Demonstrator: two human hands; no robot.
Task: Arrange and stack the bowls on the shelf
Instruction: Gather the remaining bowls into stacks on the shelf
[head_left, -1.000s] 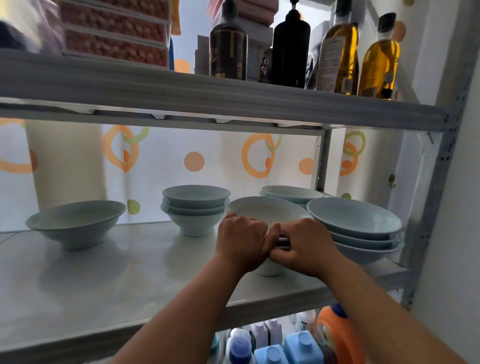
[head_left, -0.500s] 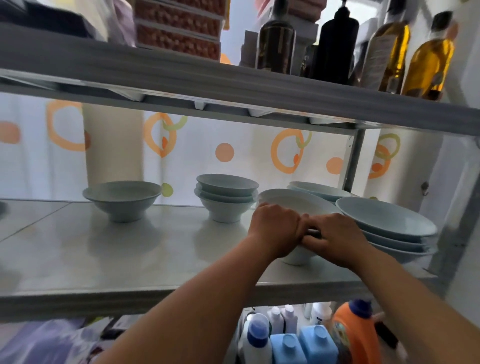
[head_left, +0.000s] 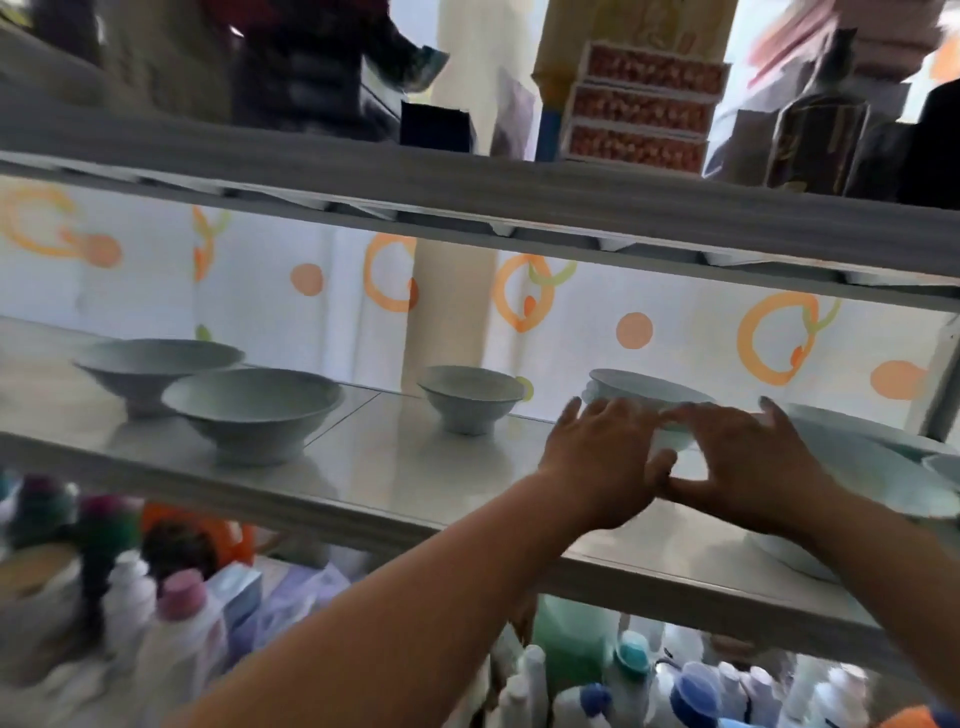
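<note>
Pale blue-grey bowls stand on the white middle shelf (head_left: 415, 467). Two wide bowls (head_left: 156, 364) (head_left: 254, 410) sit at the left and a small single bowl (head_left: 470, 397) is in the middle. A stack of small bowls (head_left: 644, 387) is right of centre, and a wide bowl (head_left: 872, 467) lies at the right. My left hand (head_left: 597, 457) and my right hand (head_left: 748, 457) are side by side just in front of the small stack, fingers spread and thumbs almost touching. They hide the lower part of the stack. Neither hand holds anything.
The upper shelf (head_left: 467, 192) hangs low overhead with egg cartons (head_left: 639, 109) and dark bottles (head_left: 815, 140) on it. Several plastic bottles (head_left: 628, 670) crowd the shelf below. A dotted curtain (head_left: 634, 330) backs the shelf. Another bowl rim (head_left: 943, 462) shows at the right edge.
The view has swung left, so two more wide bowls at the left now show. Both hands have let go of the wide bowl, opened their fingers and moved in front of the small stack.
</note>
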